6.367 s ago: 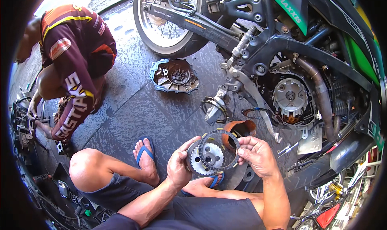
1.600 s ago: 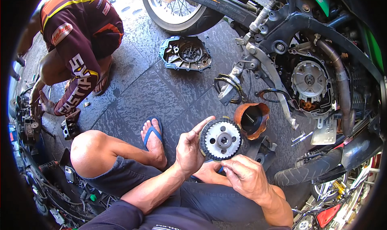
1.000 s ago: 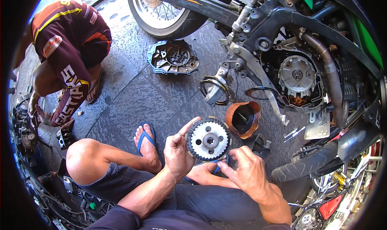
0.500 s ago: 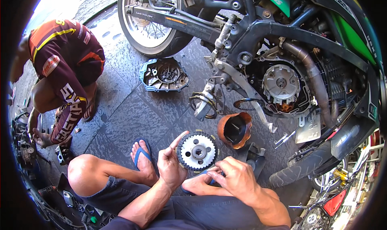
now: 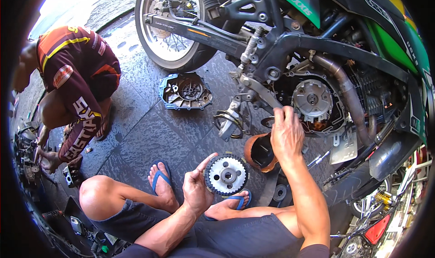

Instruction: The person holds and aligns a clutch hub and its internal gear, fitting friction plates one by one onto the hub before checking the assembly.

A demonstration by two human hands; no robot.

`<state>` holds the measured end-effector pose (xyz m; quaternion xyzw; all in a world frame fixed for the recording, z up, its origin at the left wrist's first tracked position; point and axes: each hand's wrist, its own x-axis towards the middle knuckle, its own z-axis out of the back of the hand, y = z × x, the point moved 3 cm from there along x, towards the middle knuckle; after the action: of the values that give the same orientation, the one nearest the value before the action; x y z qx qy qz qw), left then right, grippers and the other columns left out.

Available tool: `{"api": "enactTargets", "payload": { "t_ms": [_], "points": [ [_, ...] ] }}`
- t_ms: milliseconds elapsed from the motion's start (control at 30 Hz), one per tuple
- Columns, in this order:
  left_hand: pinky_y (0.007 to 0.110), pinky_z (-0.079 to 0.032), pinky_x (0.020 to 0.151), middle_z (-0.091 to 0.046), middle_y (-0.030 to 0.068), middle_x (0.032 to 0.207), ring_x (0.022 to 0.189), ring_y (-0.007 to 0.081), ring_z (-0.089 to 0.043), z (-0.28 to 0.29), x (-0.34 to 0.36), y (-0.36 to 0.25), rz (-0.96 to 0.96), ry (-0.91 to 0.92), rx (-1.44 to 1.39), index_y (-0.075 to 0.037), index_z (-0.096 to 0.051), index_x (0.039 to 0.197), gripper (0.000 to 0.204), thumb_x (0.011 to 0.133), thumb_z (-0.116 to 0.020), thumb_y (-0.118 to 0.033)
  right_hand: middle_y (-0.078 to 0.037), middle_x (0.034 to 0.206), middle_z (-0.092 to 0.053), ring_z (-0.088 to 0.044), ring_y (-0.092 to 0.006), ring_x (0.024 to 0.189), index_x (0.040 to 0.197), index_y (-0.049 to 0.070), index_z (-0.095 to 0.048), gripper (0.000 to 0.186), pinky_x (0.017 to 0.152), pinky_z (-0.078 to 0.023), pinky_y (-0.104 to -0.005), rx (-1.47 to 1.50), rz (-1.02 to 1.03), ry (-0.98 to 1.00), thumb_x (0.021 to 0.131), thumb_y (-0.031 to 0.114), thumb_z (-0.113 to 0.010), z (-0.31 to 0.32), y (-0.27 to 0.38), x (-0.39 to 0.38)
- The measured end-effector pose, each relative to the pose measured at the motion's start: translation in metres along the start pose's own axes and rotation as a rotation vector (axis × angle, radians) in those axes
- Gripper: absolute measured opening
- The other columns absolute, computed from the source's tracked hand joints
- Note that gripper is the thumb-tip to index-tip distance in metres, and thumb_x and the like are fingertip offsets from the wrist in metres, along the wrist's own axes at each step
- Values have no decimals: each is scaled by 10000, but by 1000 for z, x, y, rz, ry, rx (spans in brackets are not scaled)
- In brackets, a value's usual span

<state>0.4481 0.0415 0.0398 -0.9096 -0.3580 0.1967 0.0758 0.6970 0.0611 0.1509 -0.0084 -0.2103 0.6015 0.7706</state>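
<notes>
My left hand (image 5: 198,191) grips a clutch hub (image 5: 227,174), a pale toothed disc with round holes and darker clutch plates around its edge. It is held face up over my feet. My right hand (image 5: 287,133) reaches out beside the motorcycle, its fingers bent and pointing away from me. Those fingers overlap a dark ring-shaped plate (image 5: 267,121) near the bike's lower frame; the fingertips' undersides are hidden, so contact cannot be made out. Just left of that wrist stands an orange-brown, jagged-rimmed container (image 5: 250,150). A silver clutch basket (image 5: 312,99) sits in the opened engine.
The motorcycle (image 5: 326,43) fills the upper right. An engine side cover (image 5: 186,91) lies on the dark tiled floor (image 5: 136,136). Several rings (image 5: 229,122) hang around the lower frame part. At the left a co-worker (image 5: 81,81) crouches over parts.
My right hand has left the area beside the clutch hub and stretched forward and right, past the orange-brown container to the ring-shaped plate. My left hand still holds the hub. The view has shifted slightly.
</notes>
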Motion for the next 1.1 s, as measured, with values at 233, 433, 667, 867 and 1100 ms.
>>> {"api": "enactTargets", "payload": {
  "t_ms": [233,433,667,867,1100],
  "points": [
    [500,-350,1228,-516,192,1537,1434,345,-487,0,-3,-10,-3,23,-41,42,-355,1577,712,981,-290,-341,-141,996,-619,-714,-370,901,1012,62,-563,141,725,-594,-475,78,-97,73,918,61,-668,-2,-18,4],
    [500,-346,1231,-495,202,1560,1444,345,-477,2,-5,-8,-5,9,-42,53,-346,1577,710,979,-302,-329,-162,870,-724,-708,-398,829,907,18,-669,167,718,-535,-473,333,-156,83,841,91,-804,21,-48,-3],
    [492,-349,1231,-497,214,1556,1443,343,-479,3,-3,-5,-11,26,-30,58,-337,1577,719,968,-296,-322,-159,811,-744,-735,-287,726,935,14,-770,137,682,-537,-386,540,-364,274,856,123,-792,37,-75,-11],
    [495,-352,1230,-509,215,1545,1429,344,-495,3,-2,-4,4,5,-28,55,-356,1569,712,970,-306,-327,-97,786,-702,-614,-137,711,976,-66,-767,217,664,-473,-312,760,-379,293,887,132,-780,62,-98,-42],
    [497,-350,1231,-510,216,1543,1429,340,-495,2,-4,3,48,12,-35,49,-369,1565,706,971,-316,-328,-18,764,-675,-516,-46,590,982,-9,-802,385,530,-382,-225,1096,-666,441,1005,366,-719,82,-88,-78]
  ]
}}
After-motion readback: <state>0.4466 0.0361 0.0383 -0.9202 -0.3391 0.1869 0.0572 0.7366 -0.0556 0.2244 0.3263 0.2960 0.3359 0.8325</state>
